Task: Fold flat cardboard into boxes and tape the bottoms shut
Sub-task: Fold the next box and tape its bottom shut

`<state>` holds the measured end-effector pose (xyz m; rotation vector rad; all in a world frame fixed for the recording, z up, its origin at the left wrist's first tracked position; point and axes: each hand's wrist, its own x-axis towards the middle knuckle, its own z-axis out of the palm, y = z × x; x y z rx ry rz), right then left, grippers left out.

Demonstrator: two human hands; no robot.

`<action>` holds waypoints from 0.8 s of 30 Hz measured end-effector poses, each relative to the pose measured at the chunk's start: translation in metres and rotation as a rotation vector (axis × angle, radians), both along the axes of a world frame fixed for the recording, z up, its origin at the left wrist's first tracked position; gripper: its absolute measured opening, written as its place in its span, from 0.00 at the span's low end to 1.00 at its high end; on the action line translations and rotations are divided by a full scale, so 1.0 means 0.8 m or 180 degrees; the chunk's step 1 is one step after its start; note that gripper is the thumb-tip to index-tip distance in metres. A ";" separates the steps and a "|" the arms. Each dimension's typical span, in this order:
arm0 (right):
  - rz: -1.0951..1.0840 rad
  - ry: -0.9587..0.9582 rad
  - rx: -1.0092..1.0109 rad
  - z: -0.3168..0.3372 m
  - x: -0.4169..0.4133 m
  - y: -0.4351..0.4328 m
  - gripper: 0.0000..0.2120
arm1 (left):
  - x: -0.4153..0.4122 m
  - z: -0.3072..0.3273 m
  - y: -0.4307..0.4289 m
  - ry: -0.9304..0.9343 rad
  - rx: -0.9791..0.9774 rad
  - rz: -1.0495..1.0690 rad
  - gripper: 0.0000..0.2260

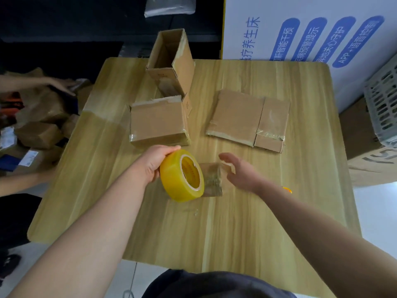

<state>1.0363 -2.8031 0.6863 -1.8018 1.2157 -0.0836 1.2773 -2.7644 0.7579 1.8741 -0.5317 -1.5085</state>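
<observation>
My left hand grips a yellow roll of clear tape above the wooden table. A short strip of tape stretches from the roll toward my right hand; the fingers are spread and I cannot tell whether they touch the strip's end. A folded cardboard box lies on its side just beyond the roll. A taller box stands open behind it. A flat piece of cardboard with old tape on it lies to the right.
Another person's arms reach over a pile of cardboard parcels at the left. A white printed board stands behind the table. A grey plastic crate sits on a large carton at the right.
</observation>
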 end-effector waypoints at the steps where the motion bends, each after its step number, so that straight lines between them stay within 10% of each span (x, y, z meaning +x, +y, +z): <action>1: -0.0297 -0.0138 0.0069 0.000 -0.002 0.010 0.28 | 0.002 -0.004 -0.001 0.0101 -0.0042 0.0102 0.09; 5: -0.1643 -0.0482 -0.0339 0.008 0.001 0.055 0.15 | 0.013 -0.021 0.000 0.0383 -0.0144 0.0317 0.08; 11: -0.1763 -0.0282 -0.1587 -0.004 0.038 0.119 0.14 | 0.025 -0.041 0.009 0.0550 -0.0250 0.0906 0.11; 24: -0.3160 -0.1147 -0.0455 -0.026 0.075 0.130 0.12 | 0.015 -0.067 0.019 0.0921 -0.0434 0.0915 0.06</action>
